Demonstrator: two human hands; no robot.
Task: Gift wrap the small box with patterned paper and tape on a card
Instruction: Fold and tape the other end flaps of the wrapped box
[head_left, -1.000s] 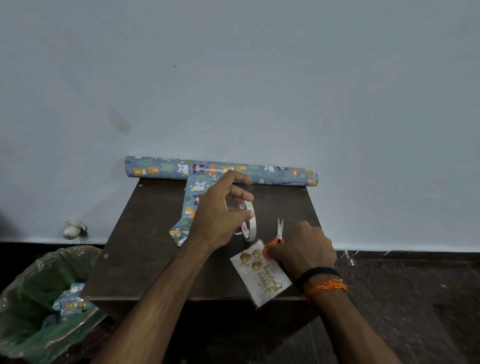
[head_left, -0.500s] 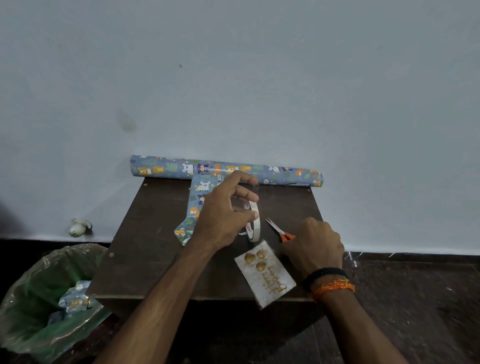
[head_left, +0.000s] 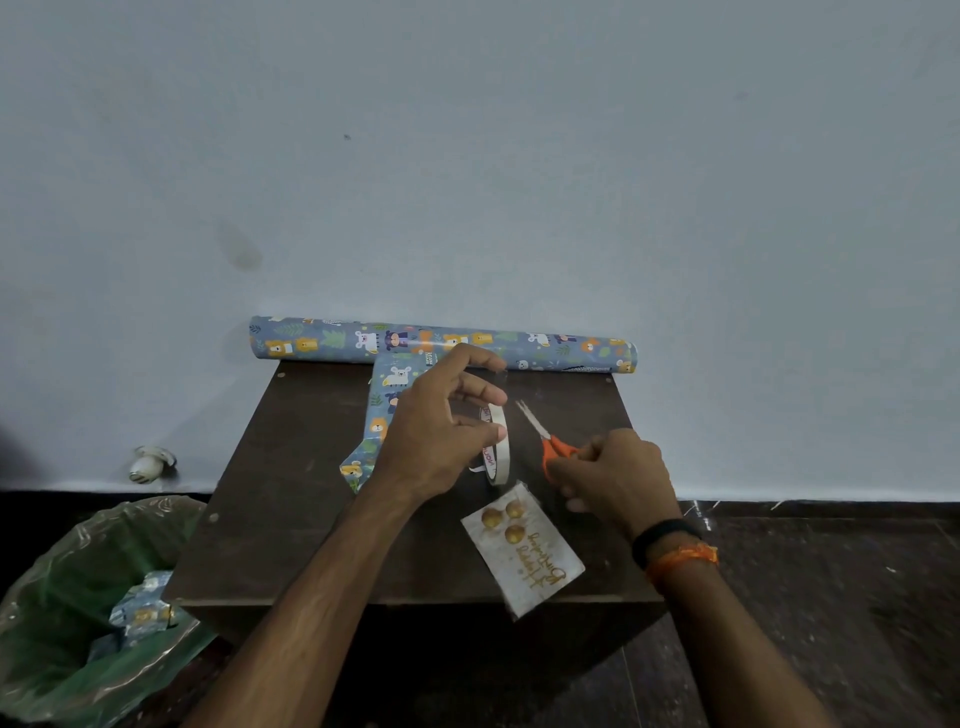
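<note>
Two bare hands work over a small dark brown table (head_left: 270, 499) pushed against a pale blue wall. At far left, on the dark floor, sits a bin lined with a green bag (head_left: 62, 597), holding scraps of patterned paper (head_left: 143, 608). Along the table's far edge lies a roll of patterned paper (head_left: 322, 343), blue with cartoon animals, running nearly the width of the table. A box wrapped in the same paper (head_left: 382, 410) lies on the table just in front of the roll, stretching toward the viewer; its right side is hidden behind the left hand (head_left: 431, 441). That hand hovers above the table centre with fingers spread and slightly bent; a strip of clear tape seems to stretch between thumb and forefinger, but it is too faint to be sure. Just right of that hand, a roll of tape (head_left: 496, 447) stands on edge. Right again, orange-handled scissors (head_left: 545, 441) lie on the table, blades pointing away, with the right hand (head_left: 618, 483) curled loosely at the handles; whether it grasps them cannot be told. A white birthday card (head_left: 524, 551) with three gold dots lies at the near edge, overhanging it slightly. The right wrist wears black and orange bands (head_left: 675, 545).
</note>
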